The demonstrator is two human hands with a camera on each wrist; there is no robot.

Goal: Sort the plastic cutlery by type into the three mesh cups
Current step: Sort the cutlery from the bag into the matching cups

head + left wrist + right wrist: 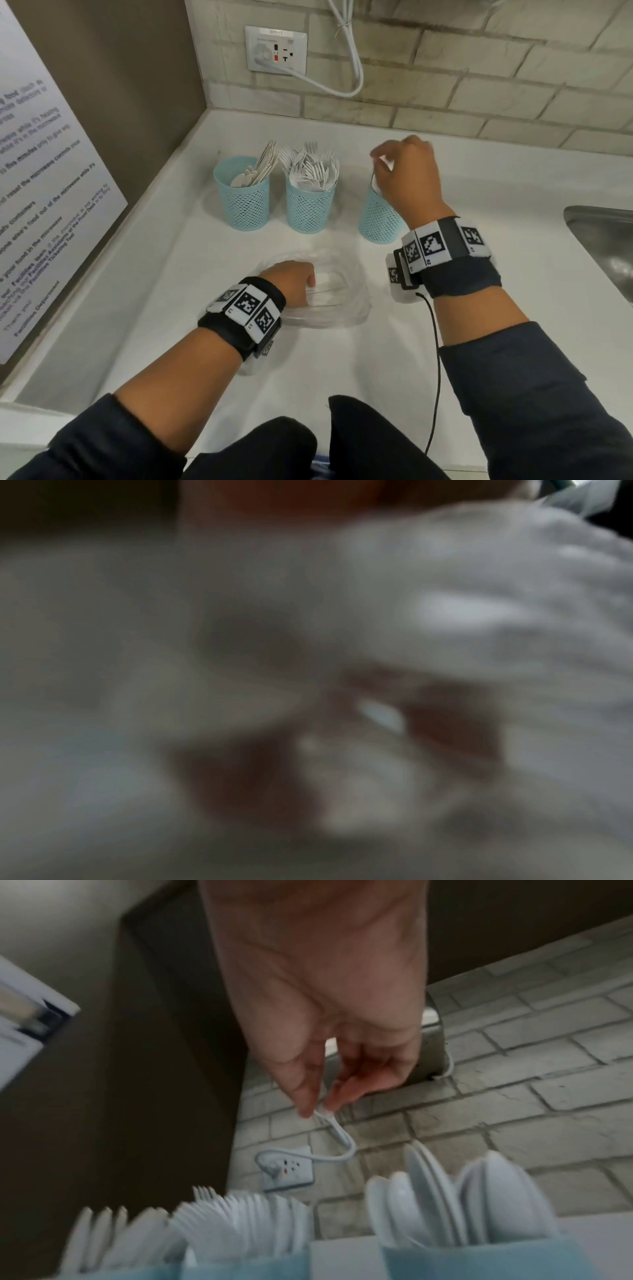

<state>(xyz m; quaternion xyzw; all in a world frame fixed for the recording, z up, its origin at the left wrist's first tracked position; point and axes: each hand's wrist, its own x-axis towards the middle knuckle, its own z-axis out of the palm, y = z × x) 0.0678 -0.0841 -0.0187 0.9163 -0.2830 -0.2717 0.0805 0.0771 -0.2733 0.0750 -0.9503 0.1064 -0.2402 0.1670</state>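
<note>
Three light-blue mesh cups stand in a row on the white counter. The left cup (241, 202) holds knives (95, 1231), the middle cup (310, 205) holds forks (240, 1218), and the right cup (376, 219) holds spoons (479, 1204). My right hand (394, 164) hovers over the right cup with its fingers (308, 1096) hanging down and nothing between them. Nearer to me, my left hand (294, 281) curls on a crumpled clear plastic bag (335, 294) lying on the counter. The left wrist view is blurred, showing only plastic (479, 601) and curled fingers (452, 723).
A wall outlet (275, 48) with a white cable (352, 68) sits on the brick wall behind the cups. A steel sink (603, 240) lies at the right edge. A brown side wall with a printed notice (41, 205) closes the left. Bare counter lies in front.
</note>
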